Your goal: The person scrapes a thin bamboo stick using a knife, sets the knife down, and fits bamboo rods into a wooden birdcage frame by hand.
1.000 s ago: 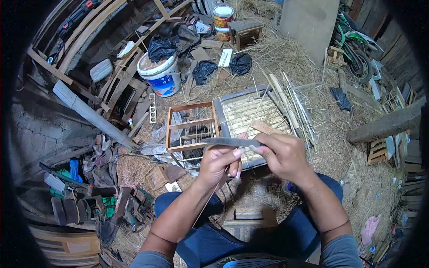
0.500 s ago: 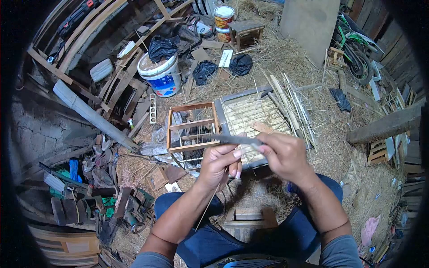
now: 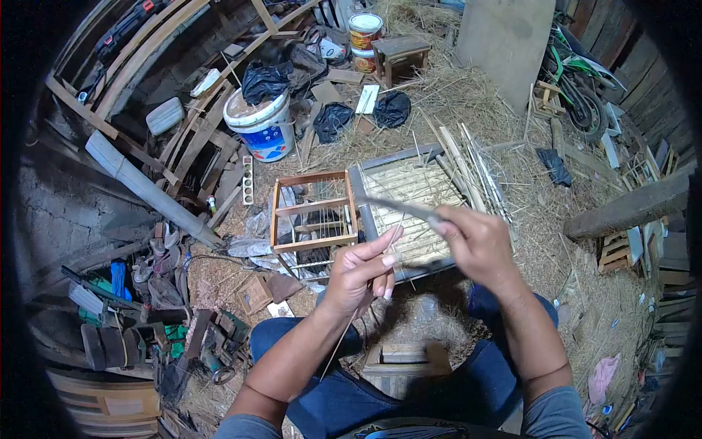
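Note:
My left hand [image 3: 361, 275] is closed on a thin bamboo stick [image 3: 337, 346], pinched between thumb and fingers. The stick slants from above the fingertips down past the wrist toward my lap. My right hand [image 3: 479, 246] is wrapped round a knife, its handle hidden in the palm. The long dark knife blade [image 3: 397, 206] points left, above the stick's upper end and apart from my left fingers. Beyond my hands lie a small wooden frame [image 3: 313, 246] with thin rods and a grey-edged panel of pale slats [image 3: 398, 189].
Bamboo strips [image 3: 462, 162] lie on the panel's right side. A large white and blue bucket [image 3: 263, 135] stands at the back left, a small wooden stool [image 3: 402, 48] farther back. A thick wooden beam [image 3: 629, 205] juts in from the right. Straw and shavings cover the floor.
The knife has lifted away from my left fingers, with my right hand shifting slightly right. My left hand has stayed nearly in place, and the stick's upper end now shows.

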Demonstrator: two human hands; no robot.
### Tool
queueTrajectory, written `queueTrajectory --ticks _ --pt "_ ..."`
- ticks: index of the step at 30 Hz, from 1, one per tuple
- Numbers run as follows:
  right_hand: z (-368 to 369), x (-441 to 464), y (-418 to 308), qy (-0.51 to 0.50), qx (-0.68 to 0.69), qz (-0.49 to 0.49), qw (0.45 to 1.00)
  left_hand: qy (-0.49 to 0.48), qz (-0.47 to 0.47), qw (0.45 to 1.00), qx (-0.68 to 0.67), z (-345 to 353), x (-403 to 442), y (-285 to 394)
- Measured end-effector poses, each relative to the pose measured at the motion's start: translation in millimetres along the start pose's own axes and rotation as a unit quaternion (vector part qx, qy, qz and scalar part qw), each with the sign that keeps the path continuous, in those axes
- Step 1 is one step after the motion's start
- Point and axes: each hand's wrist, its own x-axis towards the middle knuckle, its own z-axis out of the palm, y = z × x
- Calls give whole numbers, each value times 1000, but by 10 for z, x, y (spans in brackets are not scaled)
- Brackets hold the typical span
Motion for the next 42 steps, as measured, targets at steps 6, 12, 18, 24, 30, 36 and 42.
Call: queueTrajectory --ticks 6,12,18,24,30,36,42 --pt "9 -24 -25 -6 -4 -25 1000 -3 10 1000 9 17 -20 4" --pt "-4 12 -75 -20 14 -29 999 -52 -2 998 48 -118 21 -78" --pt "-18 60 196 -84 429 233 869 -92 -1 994 58 -128 21 -161" --pt "-52 94 122 -104 499 247 824 -36 23 987 152 28 35 -166" --pt "117 1 35 -75 364 152 916 -9 30 992 122 27 101 -150" --pt "-24 11 -43 -45 118 38 991 -3 40 993 110 -21 101 -129" --pt "2 32 -52 -19 50 0 999 0 45 997 65 10 105 -116"
